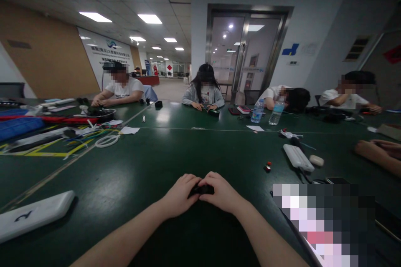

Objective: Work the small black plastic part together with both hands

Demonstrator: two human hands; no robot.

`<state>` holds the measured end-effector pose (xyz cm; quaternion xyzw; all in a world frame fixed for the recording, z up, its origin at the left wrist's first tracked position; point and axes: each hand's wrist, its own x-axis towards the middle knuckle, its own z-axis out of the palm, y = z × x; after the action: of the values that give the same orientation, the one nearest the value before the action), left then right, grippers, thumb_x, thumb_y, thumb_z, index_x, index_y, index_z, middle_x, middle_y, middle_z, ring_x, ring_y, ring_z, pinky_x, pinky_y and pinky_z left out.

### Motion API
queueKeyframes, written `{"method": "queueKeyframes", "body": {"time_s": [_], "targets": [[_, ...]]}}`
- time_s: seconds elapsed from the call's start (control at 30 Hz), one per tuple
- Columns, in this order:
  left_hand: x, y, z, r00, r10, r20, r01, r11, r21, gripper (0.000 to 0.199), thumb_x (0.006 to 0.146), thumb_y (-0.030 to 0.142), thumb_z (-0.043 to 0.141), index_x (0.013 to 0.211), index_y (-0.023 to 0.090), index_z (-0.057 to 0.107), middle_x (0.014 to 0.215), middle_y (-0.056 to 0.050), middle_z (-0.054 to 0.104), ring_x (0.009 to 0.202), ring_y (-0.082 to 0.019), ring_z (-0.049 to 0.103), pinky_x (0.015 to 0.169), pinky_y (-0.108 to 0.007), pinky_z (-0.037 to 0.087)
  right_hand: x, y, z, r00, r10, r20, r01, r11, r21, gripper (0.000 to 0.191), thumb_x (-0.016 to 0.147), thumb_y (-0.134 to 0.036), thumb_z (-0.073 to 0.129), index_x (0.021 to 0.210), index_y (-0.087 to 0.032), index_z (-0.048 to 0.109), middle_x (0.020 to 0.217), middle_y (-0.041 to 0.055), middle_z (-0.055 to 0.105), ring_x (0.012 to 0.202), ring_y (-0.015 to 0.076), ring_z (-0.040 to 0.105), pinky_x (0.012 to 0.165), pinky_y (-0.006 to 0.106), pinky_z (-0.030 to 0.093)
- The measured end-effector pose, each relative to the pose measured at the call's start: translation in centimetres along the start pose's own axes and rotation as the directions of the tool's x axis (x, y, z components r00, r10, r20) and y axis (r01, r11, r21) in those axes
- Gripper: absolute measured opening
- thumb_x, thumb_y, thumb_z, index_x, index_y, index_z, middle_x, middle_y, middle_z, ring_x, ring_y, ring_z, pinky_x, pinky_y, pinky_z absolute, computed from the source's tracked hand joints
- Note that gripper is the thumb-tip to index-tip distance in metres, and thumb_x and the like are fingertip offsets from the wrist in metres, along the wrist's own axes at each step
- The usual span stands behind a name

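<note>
My left hand and my right hand meet over the dark green table, straight in front of me. Between them is a small black object, gripped from both sides with curled fingers and thumbs. Its kind cannot be made out, since the fingers cover much of it. Both hands are closed on it, and the fingertips nearly touch. Right of my hands lies a small red and black piece, apart from them.
At left lies a white power strip-like bar; beyond it are cables and a blue tray. On the right are a white power bank, an earbud case, bottles and a blurred-out screen. Several people sit around the table.
</note>
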<state>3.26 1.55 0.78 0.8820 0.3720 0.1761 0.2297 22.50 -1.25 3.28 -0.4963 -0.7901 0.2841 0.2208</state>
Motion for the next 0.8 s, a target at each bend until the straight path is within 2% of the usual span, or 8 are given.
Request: {"method": "queueKeyframes", "body": {"time_s": [0.2,0.27,0.3,0.33,0.4,0.5,0.6,0.8], "targets": [[-0.5,-0.1,-0.8,1.000,0.004,0.024,-0.002,0.999,-0.054,0.034,0.083,0.032,0.053,0.117,0.025,0.055,0.114,-0.004,0.055,0.106,-0.019,0.048,0.092,-0.035,0.040,0.0,-0.1,0.1,1.000,-0.003,0.018,0.003,1.000,-0.005,0.021,0.077,-0.027,0.063,0.097,-0.028,0.067,0.101,0.0009,0.058,0.098,0.0192,0.053,0.085,0.033,0.043],[-0.4,-0.2,-0.8,1.000,0.004,0.030,-0.002,0.999,-0.051,0.035,0.083,0.032,0.053,0.117,0.025,0.055,0.115,-0.004,0.055,0.107,-0.020,0.047,0.092,-0.036,0.039,0.2,0.2,0.1,0.999,0.012,-0.033,-0.010,0.998,0.055,0.020,0.078,-0.028,0.061,0.097,-0.027,0.066,0.102,0.0011,0.058,0.093,0.0174,0.055,0.081,0.031,0.045],[-0.4,-0.1,-0.8,0.999,0.002,0.033,-0.001,0.999,-0.050,0.036,0.083,0.033,0.053,0.118,0.025,0.054,0.116,-0.004,0.055,0.107,-0.020,0.047,0.093,-0.036,0.039,0.3,0.4,0.0,0.994,0.041,-0.098,-0.032,0.996,0.089,0.020,0.079,-0.030,0.060,0.098,-0.026,0.066,0.102,0.0018,0.058,0.091,0.0166,0.056,0.080,0.030,0.046],[-0.4,-0.1,-0.8,0.999,-0.001,0.034,0.003,0.999,-0.050,0.037,0.083,0.032,0.053,0.119,0.025,0.054,0.117,-0.005,0.054,0.108,-0.020,0.047,0.094,-0.036,0.038,0.4,0.7,-0.2,0.980,0.088,-0.177,-0.068,0.991,0.119,0.022,0.080,-0.031,0.059,0.100,-0.024,0.065,0.102,0.0027,0.058,0.089,0.0164,0.057,0.080,0.029,0.046],[-0.4,0.0,-0.9,0.999,-0.012,0.038,0.014,0.999,-0.052,0.038,0.083,0.032,0.054,0.120,0.025,0.054,0.118,-0.005,0.054,0.109,-0.020,0.046,0.096,-0.037,0.037,0.6,1.7,-0.9,0.896,0.236,-0.375,-0.183,0.968,0.173,0.028,0.082,-0.032,0.055,0.106,-0.021,0.062,0.103,0.0056,0.059,0.090,0.0174,0.058,0.082,0.031,0.047],[-0.4,0.1,-1.1,0.998,-0.039,0.054,0.042,0.997,-0.065,0.038,0.084,0.033,0.052,0.121,0.024,0.053,0.119,-0.005,0.054,0.110,-0.020,0.046,0.097,-0.037,0.037,0.5,3.5,-2.2,0.752,0.459,-0.474,-0.392,0.889,0.238,0.035,0.084,-0.033,0.051,0.114,-0.017,0.058,0.111,0.0101,0.059,0.098,0.0207,0.058,0.087,0.033,0.047],[-0.5,0.0,-1.3,0.997,-0.054,0.061,0.059,0.995,-0.082,0.040,0.084,0.034,0.052,0.122,0.025,0.053,0.122,-0.005,0.053,0.112,-0.021,0.045,0.097,-0.037,0.037,0.3,4.8,-3.2,0.714,0.517,-0.472,-0.453,0.855,0.251,0.036,0.084,-0.033,0.050,0.114,-0.015,0.057,0.114,0.0110,0.060,0.101,0.0214,0.058,0.087,0.032,0.047],[-0.6,-0.2,-1.1,0.997,-0.047,0.059,0.052,0.996,-0.079,0.046,0.083,0.035,0.053,0.128,0.025,0.050,0.125,-0.006,0.050,0.113,-0.021,0.045,0.099,-0.039,0.036,0.6,5.8,-2.7,0.725,0.554,-0.409,-0.450,0.831,0.327,0.038,0.084,-0.036,0.048,0.116,-0.017,0.055,0.112,0.0089,0.063,0.096,0.0206,0.061,0.076,0.030,0.052]]}}
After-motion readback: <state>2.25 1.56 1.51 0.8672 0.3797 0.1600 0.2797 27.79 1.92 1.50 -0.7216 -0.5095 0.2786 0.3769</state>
